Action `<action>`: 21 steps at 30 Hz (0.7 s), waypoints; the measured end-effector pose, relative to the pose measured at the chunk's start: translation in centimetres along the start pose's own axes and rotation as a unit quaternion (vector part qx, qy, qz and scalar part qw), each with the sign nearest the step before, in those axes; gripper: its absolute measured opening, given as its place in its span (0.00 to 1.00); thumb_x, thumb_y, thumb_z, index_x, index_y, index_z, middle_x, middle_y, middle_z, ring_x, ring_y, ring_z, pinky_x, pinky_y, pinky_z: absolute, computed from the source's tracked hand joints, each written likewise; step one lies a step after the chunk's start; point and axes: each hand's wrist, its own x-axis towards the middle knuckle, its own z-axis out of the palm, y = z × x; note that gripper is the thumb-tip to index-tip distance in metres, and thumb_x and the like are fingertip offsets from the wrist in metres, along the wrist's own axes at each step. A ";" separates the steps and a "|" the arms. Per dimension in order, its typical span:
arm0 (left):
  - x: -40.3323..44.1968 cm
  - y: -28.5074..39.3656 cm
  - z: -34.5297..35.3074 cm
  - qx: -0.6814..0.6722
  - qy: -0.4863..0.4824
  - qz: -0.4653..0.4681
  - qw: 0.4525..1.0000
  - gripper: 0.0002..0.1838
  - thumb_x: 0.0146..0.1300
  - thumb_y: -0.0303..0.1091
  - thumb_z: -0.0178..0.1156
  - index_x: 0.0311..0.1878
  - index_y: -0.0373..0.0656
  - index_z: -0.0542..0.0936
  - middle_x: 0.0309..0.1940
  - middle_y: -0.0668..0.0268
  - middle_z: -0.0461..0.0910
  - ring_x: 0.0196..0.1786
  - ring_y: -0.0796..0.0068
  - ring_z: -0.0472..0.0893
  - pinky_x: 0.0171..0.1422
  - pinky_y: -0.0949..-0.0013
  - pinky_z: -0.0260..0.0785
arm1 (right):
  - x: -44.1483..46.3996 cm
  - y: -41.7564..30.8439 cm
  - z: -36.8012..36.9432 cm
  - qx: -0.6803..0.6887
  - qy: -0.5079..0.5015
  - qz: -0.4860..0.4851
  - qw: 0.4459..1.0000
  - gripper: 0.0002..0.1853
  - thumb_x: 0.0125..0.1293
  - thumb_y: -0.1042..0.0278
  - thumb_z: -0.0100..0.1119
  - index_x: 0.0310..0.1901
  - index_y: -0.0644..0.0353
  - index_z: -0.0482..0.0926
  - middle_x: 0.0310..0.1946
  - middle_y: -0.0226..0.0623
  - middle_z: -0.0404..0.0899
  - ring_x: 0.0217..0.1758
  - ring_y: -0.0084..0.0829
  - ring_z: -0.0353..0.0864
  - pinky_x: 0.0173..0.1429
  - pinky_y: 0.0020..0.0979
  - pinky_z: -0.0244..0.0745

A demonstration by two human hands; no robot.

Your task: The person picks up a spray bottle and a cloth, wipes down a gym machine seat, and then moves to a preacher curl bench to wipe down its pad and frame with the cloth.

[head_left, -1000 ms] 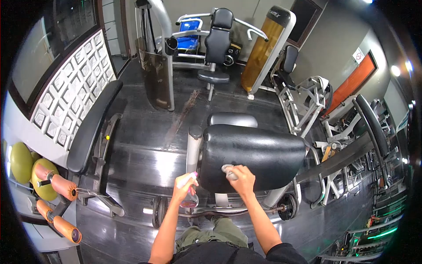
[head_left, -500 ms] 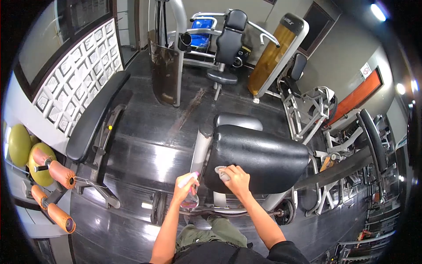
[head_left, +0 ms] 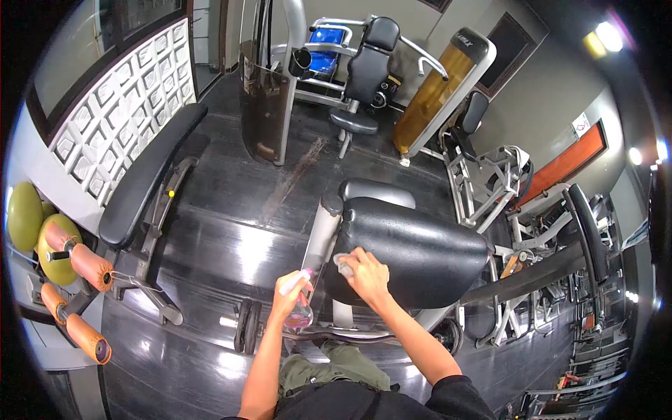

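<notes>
My left hand (head_left: 287, 299) is closed round the neck of a clear spray bottle (head_left: 299, 318) with a pink and white head and pinkish liquid low inside. In my right hand (head_left: 369, 278) is a bunched grey cloth (head_left: 344, 265), gripped by the fingers at the left edge of a black padded bench cushion (head_left: 420, 252). Whether the cloth presses on the padding cannot be made out. Just left of the cushion rises a silver post (head_left: 322, 234) with a dark cap. A smaller black pad (head_left: 378, 192) sits behind the cushion.
A barbell (head_left: 343, 337) with plates crosses low in front of my legs. On the left are a long black bench (head_left: 150, 178) and orange foam rollers (head_left: 89, 339). A seated machine (head_left: 367, 70) stands at the back, with more machines (head_left: 490, 175) to the right.
My right hand and the cloth have shifted slightly left and up along the cushion's left edge. The left hand still holds the spray bottle. The whole view has tilted a little.
</notes>
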 end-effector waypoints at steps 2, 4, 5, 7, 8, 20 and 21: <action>0.0 0.0 -0.2 0.009 0.001 -0.002 1.000 0.13 0.69 0.37 0.58 0.39 0.35 0.81 0.26 0.63 0.82 0.16 0.76 0.77 0.20 0.74 0.67 | 0.5 -0.8 0.0 0.000 0.000 0.015 1.000 0.15 0.51 0.67 0.67 0.44 0.46 0.84 0.42 0.27 0.74 0.40 0.32 0.81 0.33 0.38 0.82; 0.0 -0.2 -0.4 0.019 0.000 -0.003 1.000 0.13 0.70 0.38 0.58 0.40 0.35 0.81 0.26 0.63 0.82 0.16 0.77 0.77 0.20 0.75 0.67 | 0.5 -1.3 1.6 -0.046 -0.051 -0.016 0.998 0.14 0.54 0.68 0.64 0.44 0.52 0.83 0.46 0.30 0.71 0.42 0.34 0.80 0.34 0.40 0.83; 0.0 -0.3 -0.4 0.013 0.003 -0.006 1.000 0.13 0.70 0.37 0.58 0.41 0.35 0.81 0.26 0.63 0.82 0.16 0.77 0.77 0.20 0.75 0.67 | 0.0 -1.7 2.7 -0.087 -0.104 -0.035 0.990 0.12 0.57 0.69 0.60 0.44 0.56 0.82 0.46 0.31 0.70 0.44 0.33 0.78 0.34 0.38 0.83; -0.2 -0.4 -0.4 0.006 0.007 -0.010 1.000 0.13 0.70 0.37 0.58 0.42 0.35 0.81 0.26 0.63 0.83 0.16 0.77 0.76 0.20 0.75 0.67 | -0.4 -3.0 4.3 -0.160 -0.131 -0.077 0.975 0.12 0.58 0.68 0.59 0.44 0.58 0.82 0.47 0.30 0.71 0.44 0.33 0.79 0.33 0.36 0.83; -0.3 -0.4 -0.5 -0.001 0.009 -0.008 1.000 0.13 0.70 0.37 0.58 0.42 0.35 0.81 0.27 0.63 0.83 0.16 0.77 0.76 0.20 0.75 0.67 | -0.4 -3.1 4.8 -0.189 -0.164 -0.104 0.963 0.10 0.57 0.68 0.60 0.39 0.60 0.83 0.47 0.31 0.71 0.44 0.34 0.80 0.32 0.33 0.83; -0.6 -1.3 -0.7 -0.011 0.008 0.007 1.000 0.12 0.69 0.37 0.59 0.41 0.35 0.82 0.26 0.64 0.82 0.15 0.77 0.77 0.19 0.74 0.66 | 4.1 -2.1 2.8 -0.203 -0.125 -0.115 0.964 0.05 0.53 0.69 0.62 0.27 0.58 0.86 0.45 0.37 0.76 0.42 0.37 0.81 0.36 0.35 0.82; -0.6 -1.3 -0.6 -0.007 0.006 0.005 1.000 0.12 0.68 0.36 0.59 0.42 0.35 0.82 0.26 0.65 0.82 0.16 0.77 0.77 0.19 0.74 0.66 | 3.1 -2.3 3.5 -0.196 -0.126 -0.125 0.964 0.06 0.53 0.68 0.62 0.27 0.58 0.86 0.47 0.37 0.77 0.42 0.37 0.81 0.35 0.35 0.82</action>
